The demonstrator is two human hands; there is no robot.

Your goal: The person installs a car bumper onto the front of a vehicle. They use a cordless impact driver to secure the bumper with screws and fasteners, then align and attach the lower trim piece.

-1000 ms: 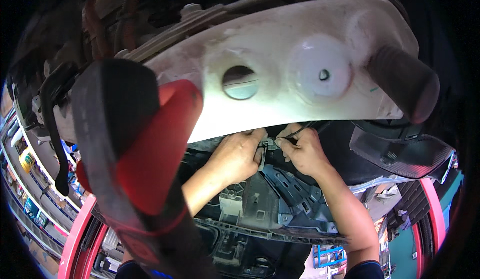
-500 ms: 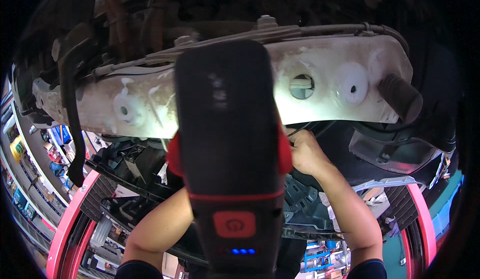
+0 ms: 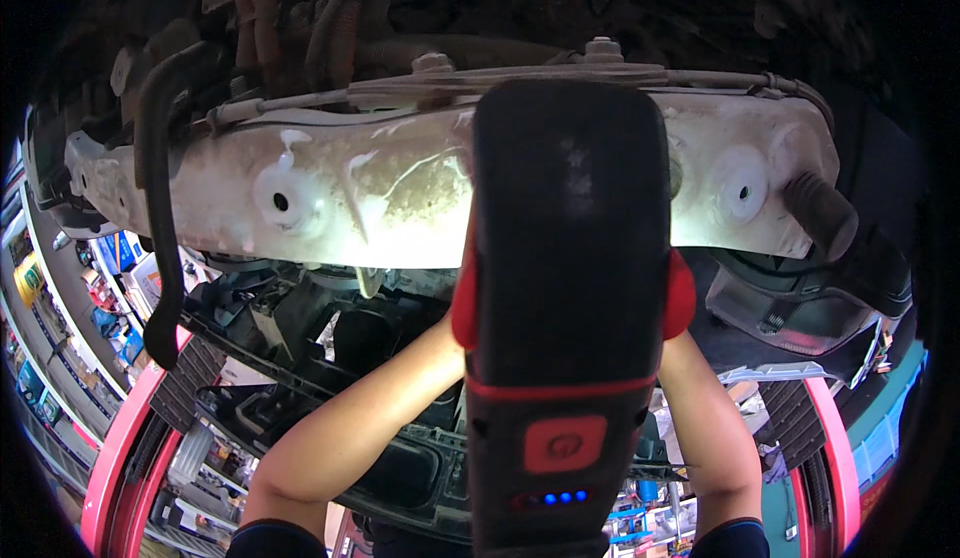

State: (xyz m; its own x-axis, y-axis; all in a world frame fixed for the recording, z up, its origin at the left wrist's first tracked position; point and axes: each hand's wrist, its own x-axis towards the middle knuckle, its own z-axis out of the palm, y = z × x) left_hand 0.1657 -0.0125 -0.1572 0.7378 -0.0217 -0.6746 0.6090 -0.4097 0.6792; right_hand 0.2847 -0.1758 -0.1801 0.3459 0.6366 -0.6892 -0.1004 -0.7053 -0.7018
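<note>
A black and red work lamp (image 3: 570,258) fills the middle of the view, with a red power button and several blue lights lit. Both of my hands are hidden behind it. My left forearm (image 3: 360,408) runs up from the lower left to the lamp's left side, and my right forearm (image 3: 708,418) rises to its right side. Directly above where the arms vanish, a dirty white metal beam (image 3: 410,183) crosses a vehicle's underside, brightly lit along its lower edge. What my fingers touch cannot be seen.
A dark curved bar (image 3: 160,218) hangs at the left. A ribbed dark stub (image 3: 822,213) juts from the beam's right end. Below lie black plastic vehicle parts (image 3: 400,473). Red lift sections (image 3: 125,458) flank both sides, and loaded shelves (image 3: 75,328) stand at far left.
The lamp has shifted right across the view and now covers my right hand, which showed closed under the beam before. More of my left forearm shows. The beam appears slightly lower and further right.
</note>
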